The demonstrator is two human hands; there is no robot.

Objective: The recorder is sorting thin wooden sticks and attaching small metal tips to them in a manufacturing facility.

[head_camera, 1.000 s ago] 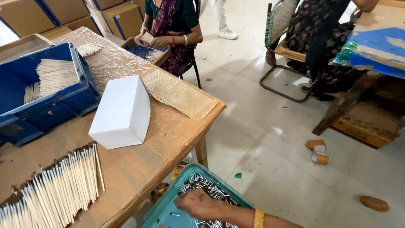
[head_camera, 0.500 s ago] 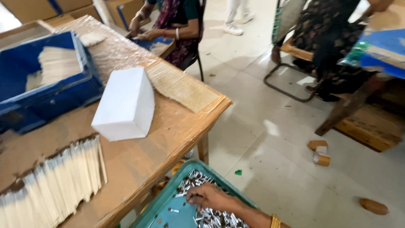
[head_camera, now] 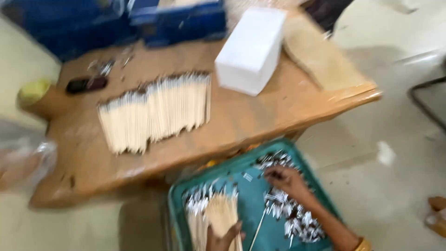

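Small workshop, wooden worktable (head_camera: 260, 121) with rows of thin sticks (head_camera: 153, 111), blue crates (head_camera: 176, 21), green tray (head_camera: 251, 186)

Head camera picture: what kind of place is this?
Probably a small workshop where thin sticks get sorted by hand. Pale wooden sticks lie in rows on a worn wooden table, and a green plastic tray on the floor holds more sticks and small silvery pieces.

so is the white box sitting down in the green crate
No, the white box sits on the wooden table, above the green crate.

Right hand (head_camera: 285, 179) reaches forward, fingers curled; left hand (head_camera: 223, 238) low, partly cropped.
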